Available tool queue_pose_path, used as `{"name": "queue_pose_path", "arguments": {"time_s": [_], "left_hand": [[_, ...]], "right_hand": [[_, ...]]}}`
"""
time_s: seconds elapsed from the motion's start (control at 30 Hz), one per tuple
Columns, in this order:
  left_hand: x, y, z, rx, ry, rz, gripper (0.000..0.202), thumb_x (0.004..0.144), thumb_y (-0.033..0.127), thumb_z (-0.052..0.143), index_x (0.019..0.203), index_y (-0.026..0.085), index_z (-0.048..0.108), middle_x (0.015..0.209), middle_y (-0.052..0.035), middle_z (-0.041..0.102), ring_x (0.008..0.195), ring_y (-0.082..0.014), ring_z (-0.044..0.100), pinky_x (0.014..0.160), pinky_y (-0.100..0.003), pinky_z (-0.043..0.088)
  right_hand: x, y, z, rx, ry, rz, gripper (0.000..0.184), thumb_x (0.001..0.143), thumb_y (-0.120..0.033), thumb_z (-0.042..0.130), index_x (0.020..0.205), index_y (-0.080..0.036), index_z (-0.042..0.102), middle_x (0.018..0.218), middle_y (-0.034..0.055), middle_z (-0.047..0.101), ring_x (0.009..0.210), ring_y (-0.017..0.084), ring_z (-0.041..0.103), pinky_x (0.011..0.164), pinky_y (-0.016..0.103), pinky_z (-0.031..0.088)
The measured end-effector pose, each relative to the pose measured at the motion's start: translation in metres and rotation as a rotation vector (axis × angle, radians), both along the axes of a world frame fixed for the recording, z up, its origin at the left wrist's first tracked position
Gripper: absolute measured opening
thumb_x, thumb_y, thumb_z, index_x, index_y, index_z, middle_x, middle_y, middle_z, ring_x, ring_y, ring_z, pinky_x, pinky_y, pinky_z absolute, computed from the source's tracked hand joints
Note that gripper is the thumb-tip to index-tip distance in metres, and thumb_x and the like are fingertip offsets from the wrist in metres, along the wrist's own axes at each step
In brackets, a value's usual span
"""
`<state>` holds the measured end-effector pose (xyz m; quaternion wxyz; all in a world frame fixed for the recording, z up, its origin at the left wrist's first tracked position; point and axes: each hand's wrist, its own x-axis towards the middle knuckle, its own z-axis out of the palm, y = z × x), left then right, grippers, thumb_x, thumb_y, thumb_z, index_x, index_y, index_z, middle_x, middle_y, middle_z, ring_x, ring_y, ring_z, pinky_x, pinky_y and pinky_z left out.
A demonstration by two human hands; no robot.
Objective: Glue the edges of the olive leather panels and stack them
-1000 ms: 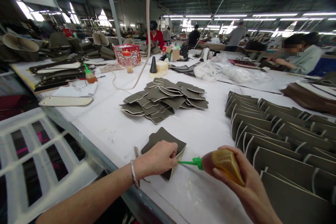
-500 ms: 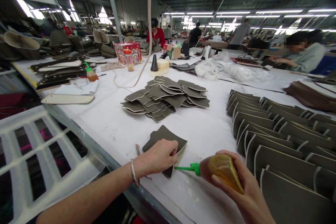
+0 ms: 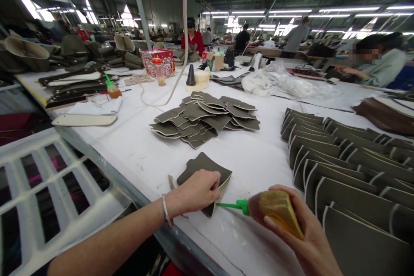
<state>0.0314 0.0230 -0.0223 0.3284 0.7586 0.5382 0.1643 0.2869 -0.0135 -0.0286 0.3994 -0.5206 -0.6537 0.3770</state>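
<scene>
My left hand (image 3: 199,189), with curled fingers, grips a dark olive, leather-like piece (image 3: 202,164) with a pale edge near the table's front. Part of the piece is hidden under the hand. In my right hand (image 3: 308,228) is a squeeze bottle (image 3: 274,213) of amber liquid, tipped on its side. Its thin green nozzle (image 3: 229,205) points left, and the tip is at the piece's right edge, close to my left fingers. Whether liquid comes out cannot be made out.
Behind the held piece lies a loose pile of similar pieces (image 3: 203,118). Overlapping rows of them (image 3: 343,172) cover the right side. A second glue-like bottle (image 3: 113,89) stands at back left. A white plastic crate (image 3: 58,181) adjoins the table's left edge. Co-workers sit farther back.
The view has shifted slightly. The nozzle tip stays at the piece's edge, and both hands keep their holds with little visible movement.
</scene>
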Motion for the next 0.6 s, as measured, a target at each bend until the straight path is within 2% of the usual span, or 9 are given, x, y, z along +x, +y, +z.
{"name": "queue_pose_path", "arguments": {"time_s": [0.1,0.23,0.37,0.47,0.6], "left_hand": [[0.0,0.0,0.002,-0.01,0.015,-0.007,0.014,0.071,0.011,0.049,0.064,0.02,0.041,0.059,0.0045,0.048,0.055,-0.0103,0.039,0.052,-0.025,0.022],[0.001,-0.001,0.004,-0.011,0.028,-0.019,0.015,0.071,0.01,0.049,0.063,0.02,0.04,0.06,0.0045,0.047,0.056,-0.0106,0.04,0.053,-0.025,0.022],[0.001,0.0,0.005,-0.019,0.027,-0.018,0.015,0.072,0.011,0.048,0.064,0.02,0.04,0.06,0.0045,0.047,0.056,-0.0107,0.039,0.052,-0.026,0.022],[0.001,0.001,0.005,-0.025,0.031,-0.018,0.015,0.072,0.009,0.047,0.064,0.02,0.04,0.06,0.0043,0.047,0.056,-0.0107,0.039,0.053,-0.026,0.022],[0.001,0.002,0.004,-0.024,0.021,-0.022,0.015,0.073,0.011,0.048,0.063,0.02,0.04,0.06,0.0044,0.047,0.057,-0.0106,0.04,0.053,-0.025,0.022]], "right_hand": [[0.001,-0.001,-0.002,0.03,-0.013,-0.007,0.052,0.078,-0.05,0.075,0.118,-0.026,0.051,0.104,0.0019,0.062,0.088,0.024,0.063,0.075,0.027,0.05],[-0.003,-0.004,-0.001,-0.034,0.028,0.065,0.049,0.08,-0.054,0.071,0.116,-0.028,0.051,0.098,-0.0005,0.062,0.085,0.023,0.062,0.072,0.026,0.049],[0.005,0.008,-0.006,0.033,-0.031,-0.033,0.051,0.079,-0.052,0.074,0.118,-0.028,0.052,0.106,0.0013,0.06,0.089,0.023,0.062,0.076,0.029,0.05],[0.012,0.016,-0.01,0.091,-0.082,-0.084,0.054,0.079,-0.052,0.075,0.121,-0.028,0.051,0.107,0.0032,0.059,0.087,0.024,0.062,0.073,0.03,0.051],[0.011,0.014,-0.008,0.083,-0.054,0.02,0.051,0.081,-0.05,0.073,0.12,-0.028,0.05,0.108,0.003,0.059,0.09,0.024,0.062,0.075,0.029,0.051]]}}
